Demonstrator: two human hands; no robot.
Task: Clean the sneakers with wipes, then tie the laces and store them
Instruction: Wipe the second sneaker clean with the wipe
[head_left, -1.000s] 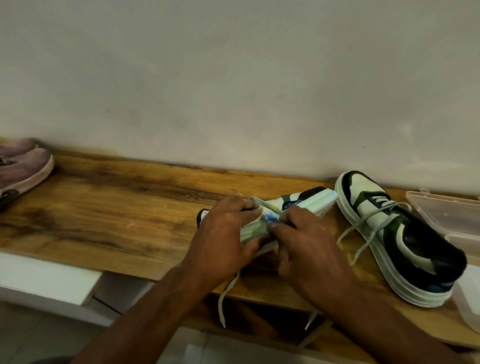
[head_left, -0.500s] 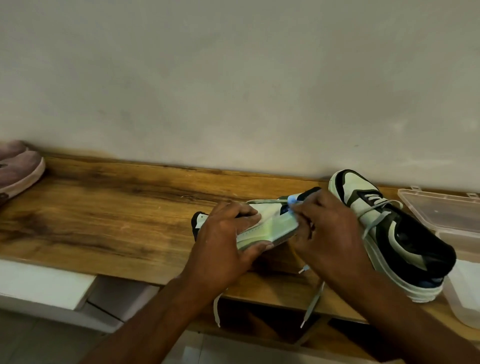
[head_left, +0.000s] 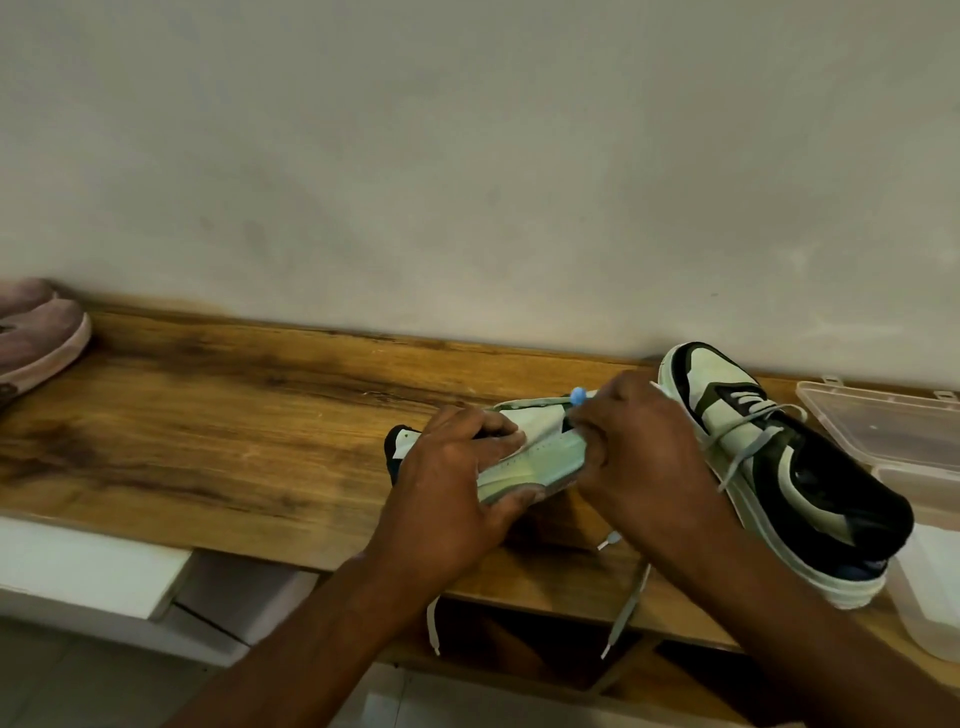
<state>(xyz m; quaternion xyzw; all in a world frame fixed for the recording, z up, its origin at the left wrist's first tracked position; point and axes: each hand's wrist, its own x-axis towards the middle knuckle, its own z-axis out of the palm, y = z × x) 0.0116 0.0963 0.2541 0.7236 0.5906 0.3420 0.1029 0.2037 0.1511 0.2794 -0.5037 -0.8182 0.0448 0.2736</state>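
Head view, at the grip: left hand (head_left: 447, 488) clamps the tilted sneaker (head_left: 524, 460) by its sole; right hand (head_left: 636, 452) pinches a blue-tipped wipe (head_left: 577, 397), now slid from midsole toward the toe
Meaning: wiping continues; laces (head_left: 626, 608) dangle untied below the grip
Beside right hand: second sneaker (head_left: 779, 467) on the wooden bench (head_left: 234, 415)

Single head-worn wide-angle view, looking forward and down from close above hands; wooden shelf (head_left: 218, 415) crosses frame, plain wall (head_left: 467, 156) fills upper half beyond grip.

Two bare forearms enter from the lower edge. Left hand (head_left: 447, 493) and right hand (head_left: 641, 457): no gloves, rings, watch or visible sleeves. Short fingernails show on the left fingers (head_left: 506, 434).
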